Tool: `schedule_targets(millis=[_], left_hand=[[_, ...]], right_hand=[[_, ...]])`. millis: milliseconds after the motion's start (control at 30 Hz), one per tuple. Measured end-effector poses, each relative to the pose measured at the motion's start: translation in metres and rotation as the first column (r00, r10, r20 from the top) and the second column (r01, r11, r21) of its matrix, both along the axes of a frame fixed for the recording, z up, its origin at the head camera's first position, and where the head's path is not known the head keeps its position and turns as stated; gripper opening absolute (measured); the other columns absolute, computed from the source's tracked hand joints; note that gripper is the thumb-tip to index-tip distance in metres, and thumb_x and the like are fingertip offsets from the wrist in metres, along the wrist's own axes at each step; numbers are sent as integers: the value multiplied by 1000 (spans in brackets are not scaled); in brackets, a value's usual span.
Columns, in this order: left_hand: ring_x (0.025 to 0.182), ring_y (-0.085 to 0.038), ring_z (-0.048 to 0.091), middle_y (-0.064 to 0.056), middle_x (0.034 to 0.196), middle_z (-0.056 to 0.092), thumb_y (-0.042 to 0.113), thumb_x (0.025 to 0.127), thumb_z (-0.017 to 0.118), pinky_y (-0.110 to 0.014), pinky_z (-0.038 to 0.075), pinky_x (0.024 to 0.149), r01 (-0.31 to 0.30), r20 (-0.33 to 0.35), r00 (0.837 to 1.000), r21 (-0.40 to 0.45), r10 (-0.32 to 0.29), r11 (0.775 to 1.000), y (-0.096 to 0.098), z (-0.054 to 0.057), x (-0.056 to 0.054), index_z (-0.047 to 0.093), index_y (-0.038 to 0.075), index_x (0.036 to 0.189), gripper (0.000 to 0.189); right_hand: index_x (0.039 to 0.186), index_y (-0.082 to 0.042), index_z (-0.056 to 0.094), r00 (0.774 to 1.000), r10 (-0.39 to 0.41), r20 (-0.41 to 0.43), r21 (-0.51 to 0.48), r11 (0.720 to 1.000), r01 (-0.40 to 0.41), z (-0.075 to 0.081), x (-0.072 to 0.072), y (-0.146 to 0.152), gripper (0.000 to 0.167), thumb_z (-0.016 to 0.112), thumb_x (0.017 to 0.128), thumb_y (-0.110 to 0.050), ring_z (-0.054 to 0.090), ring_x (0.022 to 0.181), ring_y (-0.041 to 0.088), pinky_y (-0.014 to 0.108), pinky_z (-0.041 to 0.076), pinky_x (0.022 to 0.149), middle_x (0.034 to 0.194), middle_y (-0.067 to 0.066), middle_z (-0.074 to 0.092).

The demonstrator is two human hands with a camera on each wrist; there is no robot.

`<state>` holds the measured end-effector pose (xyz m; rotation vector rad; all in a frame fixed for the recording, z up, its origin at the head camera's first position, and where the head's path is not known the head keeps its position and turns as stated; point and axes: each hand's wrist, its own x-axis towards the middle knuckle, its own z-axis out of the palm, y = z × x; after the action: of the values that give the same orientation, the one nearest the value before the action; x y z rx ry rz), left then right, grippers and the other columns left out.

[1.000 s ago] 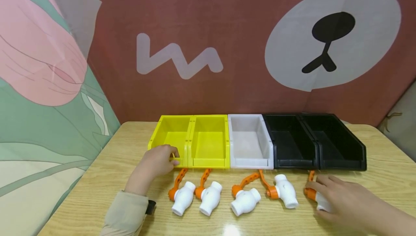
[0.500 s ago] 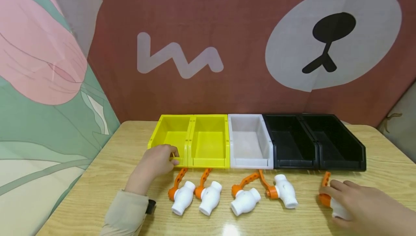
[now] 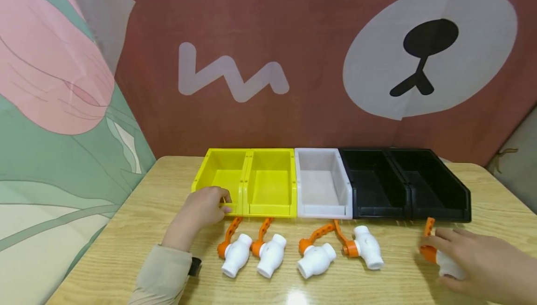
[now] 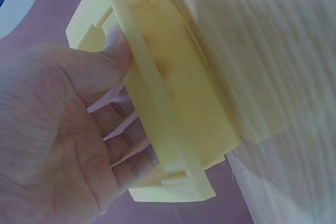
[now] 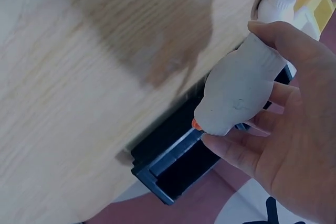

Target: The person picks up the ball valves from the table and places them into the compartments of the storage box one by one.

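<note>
Valve body fuller from right wrist

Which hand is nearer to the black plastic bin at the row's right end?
Right. The right hand is in front of that black bin, holding a white-and-orange plastic valve; the left hand grips the yellow plastic bin at the other end.

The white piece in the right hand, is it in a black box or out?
Out. The head view shows the right hand gripping the white piece in front of the rightmost black box.
</note>
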<state>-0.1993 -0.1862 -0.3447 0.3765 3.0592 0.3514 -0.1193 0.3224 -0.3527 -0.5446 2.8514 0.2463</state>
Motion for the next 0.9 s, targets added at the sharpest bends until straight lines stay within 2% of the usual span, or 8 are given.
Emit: schedule_targets(millis=[200, 500, 733, 900], left_hand=[[79, -19, 57, 0, 92, 66, 21, 88, 77, -40, 51, 73, -9, 16, 1000, -3, 9, 1000, 0, -1, 1, 70, 16, 91, 8], [78, -18, 56, 0, 90, 65, 21, 88, 77, -40, 50, 72, -1, 12, 1000, -7, 1, 1000, -1, -4, 0, 70, 17, 91, 9], [77, -18, 55, 0, 89, 64, 21, 88, 77, -39, 50, 71, -6, 6, 1000, -9, 6, 1000, 0, -2, 0, 70, 16, 91, 9], [78, -19, 55, 0, 90, 64, 20, 88, 77, -39, 49, 72, -14, 19, 1000, -3, 14, 1000, 0, -1, 0, 70, 17, 91, 9]], right_hand=[[110, -19, 68, 990, 65, -127, 6, 998, -65, 11, 3, 2, 57, 86, 65, -50, 62, 85, 21, 42, 54, 63, 106, -2, 61], [110, -16, 67, 985, 75, -155, 44, 997, -69, 22, 0, 2, 59, 87, 63, -47, 54, 76, 16, 35, 49, 56, 98, -4, 56], [107, -19, 68, 967, 123, -222, 60, 992, -112, 30, -6, 4, 57, 89, 61, -45, 49, 71, 12, 32, 47, 54, 95, -7, 54], [110, -16, 68, 965, 132, -225, 58, 991, -122, 34, -12, 8, 60, 89, 61, -45, 52, 74, 16, 36, 50, 58, 98, -1, 57]])
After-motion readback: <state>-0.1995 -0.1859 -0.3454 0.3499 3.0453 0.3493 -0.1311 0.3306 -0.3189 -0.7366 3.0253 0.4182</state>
